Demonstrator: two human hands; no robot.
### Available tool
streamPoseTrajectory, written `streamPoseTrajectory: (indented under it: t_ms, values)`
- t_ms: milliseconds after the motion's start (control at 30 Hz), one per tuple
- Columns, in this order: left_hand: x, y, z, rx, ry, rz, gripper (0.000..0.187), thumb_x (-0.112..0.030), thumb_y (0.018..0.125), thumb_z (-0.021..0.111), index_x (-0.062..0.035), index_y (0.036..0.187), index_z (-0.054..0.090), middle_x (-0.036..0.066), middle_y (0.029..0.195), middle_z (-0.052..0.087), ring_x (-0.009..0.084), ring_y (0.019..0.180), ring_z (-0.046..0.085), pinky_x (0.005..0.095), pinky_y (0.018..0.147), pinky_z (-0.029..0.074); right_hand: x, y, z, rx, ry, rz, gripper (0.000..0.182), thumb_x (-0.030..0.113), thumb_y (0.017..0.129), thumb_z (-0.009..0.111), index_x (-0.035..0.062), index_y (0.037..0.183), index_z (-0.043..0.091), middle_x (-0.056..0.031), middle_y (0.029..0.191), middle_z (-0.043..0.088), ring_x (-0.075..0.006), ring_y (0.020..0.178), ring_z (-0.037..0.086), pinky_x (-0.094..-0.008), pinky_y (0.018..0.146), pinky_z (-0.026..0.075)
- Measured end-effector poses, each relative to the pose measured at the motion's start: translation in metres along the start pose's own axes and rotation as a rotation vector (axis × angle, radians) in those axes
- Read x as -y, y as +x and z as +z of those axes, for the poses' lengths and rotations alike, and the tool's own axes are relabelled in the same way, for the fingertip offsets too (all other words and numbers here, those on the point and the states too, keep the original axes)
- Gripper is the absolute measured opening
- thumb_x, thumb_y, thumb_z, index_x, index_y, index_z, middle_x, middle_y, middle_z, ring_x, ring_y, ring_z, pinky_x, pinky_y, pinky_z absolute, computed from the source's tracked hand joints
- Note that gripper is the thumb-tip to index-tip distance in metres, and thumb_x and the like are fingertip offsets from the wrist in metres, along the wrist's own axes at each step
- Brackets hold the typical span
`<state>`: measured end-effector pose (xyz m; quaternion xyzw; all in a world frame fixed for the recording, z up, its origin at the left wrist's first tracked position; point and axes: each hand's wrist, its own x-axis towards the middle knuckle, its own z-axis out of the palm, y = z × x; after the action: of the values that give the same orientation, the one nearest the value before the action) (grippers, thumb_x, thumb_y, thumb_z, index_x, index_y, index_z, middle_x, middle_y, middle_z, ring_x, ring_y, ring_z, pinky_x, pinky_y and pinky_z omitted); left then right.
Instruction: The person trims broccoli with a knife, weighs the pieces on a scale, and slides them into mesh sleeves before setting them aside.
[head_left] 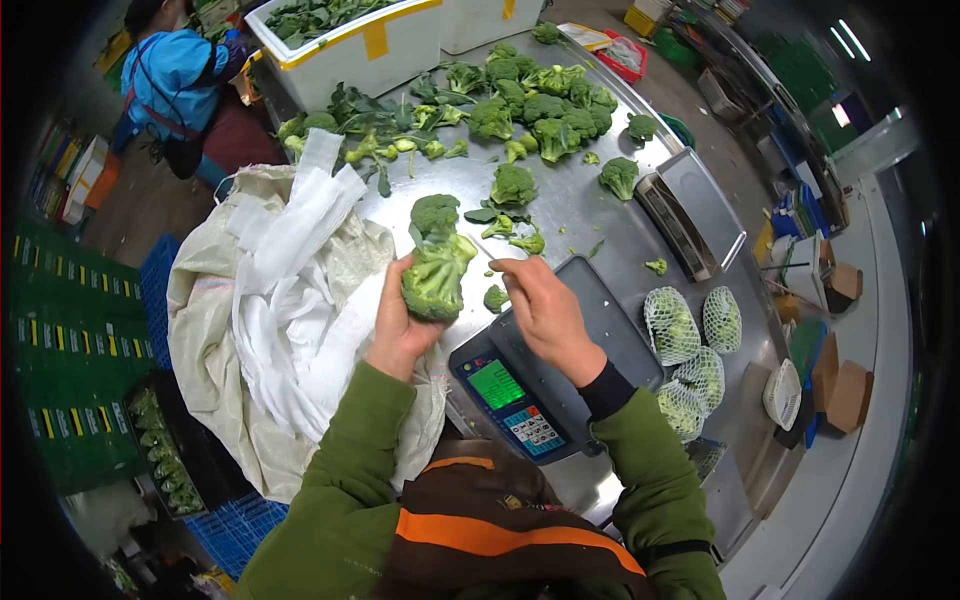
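Observation:
My left hand [398, 322] is closed around a broccoli head [436, 275], tilted so that its pale cut stalks face right. Close by on the right, my right hand [545, 312] is closed on what looks like a small knife [484, 252]; only a thin, pale blade shows, near the stalks. Beneath my right forearm lies a digital scale [592, 310] with a lit green display. Just beyond my hands, a broccoli floret [513, 185] and loose trimmings [527, 241] rest on the metal table [625, 225]. A small broccoli piece [496, 298] lies beside the scale.
Broccoli heads [550, 105] are heaped at the back, before a white foam box [350, 55] of leaves. White netting sleeves [290, 270] fill a sack [205, 250] at left. Netted broccoli [672, 325] and a metal-framed device [680, 222] are right. A person [175, 85] works far left.

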<state>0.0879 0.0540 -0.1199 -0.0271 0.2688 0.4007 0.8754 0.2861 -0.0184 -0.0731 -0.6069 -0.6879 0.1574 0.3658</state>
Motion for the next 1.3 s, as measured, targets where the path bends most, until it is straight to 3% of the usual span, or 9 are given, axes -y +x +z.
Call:
streamPoseTrajectory:
  t_ms: [133, 333, 400, 533, 767, 967, 1100, 1167, 1300]
  values:
    - [0.036, -0.010, 0.005, 0.068, 0.145, -0.224, 0.047, -0.043, 0.095, 0.053, -0.0078, 0.126, 0.055, 0.012, 0.119, 0.062, 0.0247, 0.101, 0.064, 0.0429, 0.083, 0.055, 0.012, -0.023, -0.029, 0.060, 0.418, 0.373, 0.062, 0.027, 0.076, 0.081, 0.0057, 0.128, 0.055, -0.0076, 0.092, 0.057, -0.0227, 0.079, 0.059, -0.0357, 0.072, 0.048]
    - [0.063, -0.016, 0.019, 0.309, 0.722, -0.672, 0.066, -0.058, 0.099, 0.039, -0.0042, 0.137, 0.045, 0.016, 0.129, 0.056, 0.0275, 0.105, 0.064, 0.0423, 0.074, 0.060, -0.004, -0.088, -0.069, -0.027, 0.183, 0.263, 0.047, 0.023, 0.068, 0.087, 0.0017, 0.104, 0.066, -0.0081, 0.093, 0.062, -0.0216, 0.084, 0.063, -0.0315, 0.076, 0.049]
    - [0.053, 0.028, 0.005, 0.192, 1.087, -0.242, 0.064, -0.052, 0.096, 0.053, -0.0013, 0.135, 0.045, 0.017, 0.132, 0.052, 0.0294, 0.106, 0.063, 0.0411, 0.077, 0.058, -0.010, -0.127, -0.090, -0.223, 0.252, 0.680, 0.042, 0.024, 0.068, 0.087, 0.0006, 0.095, 0.065, -0.0075, 0.085, 0.061, -0.0216, 0.081, 0.063, -0.0321, 0.073, 0.049]
    - [0.009, 0.122, -0.030, -0.100, 1.757, 0.902, 0.074, -0.036, 0.076, 0.082, 0.0011, 0.130, 0.048, 0.019, 0.121, 0.052, 0.0320, 0.102, 0.060, 0.0387, 0.085, 0.052, -0.026, -0.172, -0.095, -0.223, -0.192, 0.839, 0.043, 0.025, 0.069, 0.086, 0.0002, 0.096, 0.063, -0.0102, 0.085, 0.061, -0.0239, 0.078, 0.063, -0.0340, 0.071, 0.049]
    - [0.023, 0.225, 0.022, 0.032, 1.862, 0.874, 0.076, -0.020, 0.071, 0.082, -0.0030, 0.135, 0.045, 0.023, 0.130, 0.045, 0.0401, 0.114, 0.051, 0.0440, 0.095, 0.047, -0.045, -0.202, -0.078, -0.275, -0.144, 0.766, 0.065, 0.026, 0.071, 0.084, -0.0008, 0.122, 0.054, -0.0187, 0.108, 0.061, -0.0334, 0.099, 0.062, -0.0388, 0.086, 0.049]
    - [0.045, 0.322, 0.023, 0.173, 2.484, 1.136, 0.079, -0.009, 0.068, 0.077, -0.0188, 0.140, 0.046, 0.015, 0.149, 0.037, 0.0404, 0.133, 0.037, 0.0529, 0.101, 0.041, -0.043, -0.200, -0.078, -0.261, -0.260, 0.716, 0.046, 0.023, 0.072, 0.084, 0.0005, 0.106, 0.064, -0.0121, 0.089, 0.059, -0.0279, 0.083, 0.060, -0.0363, 0.076, 0.047]
    - [0.038, 0.327, 0.015, 0.129, 2.306, 0.869, 0.071, -0.013, 0.070, 0.077, -0.0160, 0.136, 0.051, 0.014, 0.141, 0.047, 0.0389, 0.129, 0.042, 0.0521, 0.101, 0.040, -0.049, -0.212, -0.077, -0.336, -0.185, 0.786, 0.044, 0.023, 0.075, 0.082, -0.0004, 0.107, 0.063, -0.0120, 0.093, 0.061, -0.0262, 0.087, 0.061, -0.0356, 0.079, 0.047]
    - [0.032, 0.334, 0.000, -0.251, 1.971, 0.740, 0.063, -0.023, 0.074, 0.078, -0.0128, 0.131, 0.054, 0.013, 0.127, 0.056, 0.0354, 0.115, 0.053, 0.0479, 0.094, 0.046, -0.046, -0.217, -0.073, -0.406, -0.101, 0.855, 0.043, 0.022, 0.078, 0.079, -0.0015, 0.110, 0.062, -0.0136, 0.101, 0.064, -0.0256, 0.095, 0.062, -0.0345, 0.085, 0.047]
    - [0.005, 0.257, 0.031, -0.028, 0.777, 0.009, 0.066, -0.054, 0.089, 0.063, -0.0097, 0.136, 0.047, 0.015, 0.119, 0.058, 0.0300, 0.101, 0.062, 0.0367, 0.071, 0.057, -0.056, -0.227, -0.067, -0.439, -0.080, 0.854, 0.044, 0.024, 0.077, 0.080, -0.0006, 0.110, 0.062, -0.0165, 0.102, 0.062, -0.0323, 0.096, 0.062, -0.0392, 0.086, 0.047]
